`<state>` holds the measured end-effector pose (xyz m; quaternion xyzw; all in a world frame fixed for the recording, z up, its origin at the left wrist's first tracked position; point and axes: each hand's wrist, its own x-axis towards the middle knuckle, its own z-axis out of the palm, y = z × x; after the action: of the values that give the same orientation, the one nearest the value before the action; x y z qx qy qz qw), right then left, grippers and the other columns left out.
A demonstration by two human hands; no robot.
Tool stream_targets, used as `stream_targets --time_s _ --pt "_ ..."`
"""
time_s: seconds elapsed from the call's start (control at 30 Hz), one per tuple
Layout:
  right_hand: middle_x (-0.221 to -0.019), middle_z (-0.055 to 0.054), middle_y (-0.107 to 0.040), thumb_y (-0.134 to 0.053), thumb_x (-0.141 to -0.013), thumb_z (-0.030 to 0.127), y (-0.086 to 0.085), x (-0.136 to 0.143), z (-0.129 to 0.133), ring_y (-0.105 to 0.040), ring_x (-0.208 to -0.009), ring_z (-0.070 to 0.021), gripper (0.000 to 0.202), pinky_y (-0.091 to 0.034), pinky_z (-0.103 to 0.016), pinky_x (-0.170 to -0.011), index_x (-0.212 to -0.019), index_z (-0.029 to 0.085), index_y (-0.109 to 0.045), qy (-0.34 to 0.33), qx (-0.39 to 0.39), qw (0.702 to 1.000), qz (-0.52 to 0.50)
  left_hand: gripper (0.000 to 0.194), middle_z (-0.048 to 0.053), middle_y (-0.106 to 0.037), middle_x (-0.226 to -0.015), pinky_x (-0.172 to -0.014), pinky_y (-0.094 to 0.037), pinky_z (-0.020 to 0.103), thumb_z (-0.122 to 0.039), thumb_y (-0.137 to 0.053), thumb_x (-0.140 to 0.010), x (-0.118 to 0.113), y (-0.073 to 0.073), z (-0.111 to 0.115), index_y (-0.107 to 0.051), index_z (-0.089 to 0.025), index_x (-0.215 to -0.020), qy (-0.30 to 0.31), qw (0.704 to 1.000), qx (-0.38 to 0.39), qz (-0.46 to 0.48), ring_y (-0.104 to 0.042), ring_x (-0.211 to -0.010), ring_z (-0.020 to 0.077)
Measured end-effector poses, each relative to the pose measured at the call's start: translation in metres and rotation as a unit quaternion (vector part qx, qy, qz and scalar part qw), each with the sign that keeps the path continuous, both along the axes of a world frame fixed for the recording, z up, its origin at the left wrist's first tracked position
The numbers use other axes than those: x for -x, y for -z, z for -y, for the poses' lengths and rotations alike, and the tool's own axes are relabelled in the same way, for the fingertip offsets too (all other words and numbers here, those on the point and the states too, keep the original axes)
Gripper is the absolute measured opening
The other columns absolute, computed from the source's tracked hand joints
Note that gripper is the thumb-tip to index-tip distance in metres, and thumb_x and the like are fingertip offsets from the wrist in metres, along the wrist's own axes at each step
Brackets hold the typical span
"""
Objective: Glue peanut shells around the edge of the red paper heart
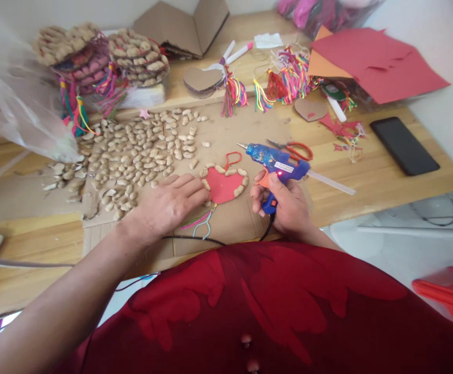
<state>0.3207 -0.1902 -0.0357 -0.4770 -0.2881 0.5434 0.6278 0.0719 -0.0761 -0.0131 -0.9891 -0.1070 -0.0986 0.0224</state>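
Gripping the glue gun (277, 165) in my right hand (284, 205) — fingers wrapped round its handle, nozzle pointing left above the red heart (222, 186) — I press my left hand (170, 202) flat and open on the cardboard (245, 130), fingertips touching the heart's left edge. Peanuts (144, 150) rim the heart; more lie spread on the tabletop (367, 171) just beyond my left hand, and scissors (294, 149) sit behind the gun.

We've got a bright blue glue gun (277, 162) with an orange trigger, next to a red heart (222, 186) edged in tan peanuts. Rainbow-striped tassels (289, 78), red paper sheets (378, 65), and a black phone (403, 145) sit on our pale wood table (367, 176).
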Motion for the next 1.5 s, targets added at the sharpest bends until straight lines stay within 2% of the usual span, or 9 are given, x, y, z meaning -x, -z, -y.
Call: stream_targets --time_s 0.37,0.6,0.73,0.83,1.0,1.2,1.5 --pt "-0.069 0.003 -0.068 -0.077 -0.086 0.067 0.001 -0.001 0.001 -0.062 -0.048 -0.0099 0.047 -0.040 -0.019 -0.039 -0.094 0.022 -0.065 -0.006 -0.001 1.000 -0.012 0.017 0.006 -0.071 -0.097 -0.076 -0.046 0.037 -0.019 -0.052 -0.106 -0.018 -0.001 -0.003 -0.069 -0.020 -0.102 0.009 1.000 0.009 0.015 -0.063 -0.091 0.0242" --pt "-0.070 0.003 -0.067 -0.075 -0.086 0.069 0.000 -0.001 0.001 -0.061 -0.049 -0.0099 0.049 -0.040 -0.019 -0.039 -0.095 0.022 -0.065 -0.010 0.003 1.000 0.000 0.020 0.006 -0.071 -0.095 -0.075 -0.046 0.037 -0.024 -0.050 -0.108 -0.018 0.001 -0.005 -0.069 -0.021 -0.102 0.010 1.000 0.003 0.007 -0.062 -0.089 0.0240" --pt "-0.070 0.003 -0.067 -0.075 -0.087 0.069 0.000 -0.001 0.001 -0.061 -0.049 -0.0101 0.048 -0.041 -0.020 -0.040 -0.095 0.023 -0.065 -0.007 0.001 1.000 0.000 0.023 0.007 -0.073 -0.103 -0.080 -0.050 0.037 -0.024 -0.047 -0.108 -0.013 0.000 -0.005 -0.070 -0.023 -0.108 -0.007 0.999 0.048 0.010 -0.065 -0.095 0.0240" --pt "-0.070 0.003 -0.067 -0.075 -0.087 0.069 0.001 -0.001 0.001 -0.061 -0.048 -0.0103 0.048 -0.041 -0.021 -0.040 -0.095 0.023 -0.066 -0.008 0.003 1.000 0.002 0.026 0.007 -0.074 -0.108 -0.088 -0.053 0.038 -0.021 -0.045 -0.108 -0.005 0.000 -0.003 -0.071 -0.024 -0.114 -0.046 0.993 0.099 0.054 -0.067 -0.099 0.0227" --pt "-0.070 0.003 -0.069 -0.076 -0.088 0.065 0.001 -0.001 0.001 -0.062 -0.048 -0.0102 0.045 -0.041 -0.020 -0.039 -0.095 0.023 -0.066 -0.006 0.003 1.000 -0.006 0.020 0.006 -0.076 -0.101 -0.087 -0.053 0.037 -0.024 -0.053 -0.107 0.002 0.007 0.003 -0.073 -0.022 -0.110 -0.099 0.979 0.132 0.116 -0.067 -0.093 0.0210" --pt "-0.069 0.003 -0.070 -0.077 -0.089 0.063 0.002 -0.001 0.001 -0.063 -0.048 -0.0102 0.042 -0.041 -0.019 -0.039 -0.095 0.022 -0.067 0.001 -0.004 1.000 -0.010 0.019 0.004 -0.075 -0.093 -0.083 -0.051 0.035 -0.028 -0.060 -0.105 -0.002 0.013 0.009 -0.076 -0.022 -0.097 -0.106 0.977 0.143 0.119 -0.068 -0.088 0.0199" --pt "-0.070 0.002 -0.068 -0.073 -0.088 0.070 0.000 0.001 0.002 -0.062 -0.050 -0.0112 0.048 -0.040 -0.021 -0.040 -0.095 0.023 -0.065 0.011 0.008 1.000 0.022 0.022 0.007 -0.075 -0.092 -0.082 -0.053 0.037 -0.026 -0.059 -0.105 -0.007 0.018 0.012 -0.076 -0.021 -0.093 -0.093 0.971 0.169 0.144 -0.068 -0.086 0.0208"
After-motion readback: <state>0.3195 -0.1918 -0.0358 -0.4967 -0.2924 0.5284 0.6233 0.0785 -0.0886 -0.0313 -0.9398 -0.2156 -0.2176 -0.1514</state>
